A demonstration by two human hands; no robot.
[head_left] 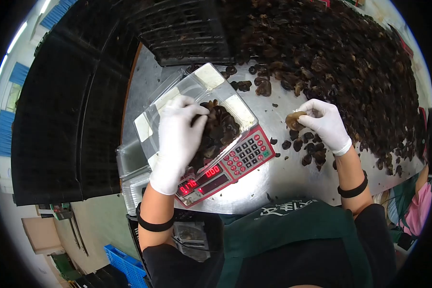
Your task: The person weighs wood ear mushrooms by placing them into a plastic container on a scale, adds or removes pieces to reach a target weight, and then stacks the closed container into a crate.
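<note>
My right hand [325,124], in a white glove, pinches a brown wood ear mushroom [295,121] above the metal table. My left hand [180,132], also gloved, is over a clear plastic box [153,115] with white label patches. Its curled fingertips touch the dark wood ear mushrooms [222,127] inside; whatever lies between thumb and fingers is hidden. Under the box is a red digital scale [269,149], tilted in view, with lit red digits reading about 0.178 and 0.00. Its platform is covered by the box.
A large heap of wood ear mushrooms [341,62] covers the right and back of the steel table [293,187]. Loose pieces [314,151] lie near my right hand. Black crates [77,110] stand at left and back. More clear boxes [132,163] sit left of the scale. Another person's pink garment [420,206] shows at right.
</note>
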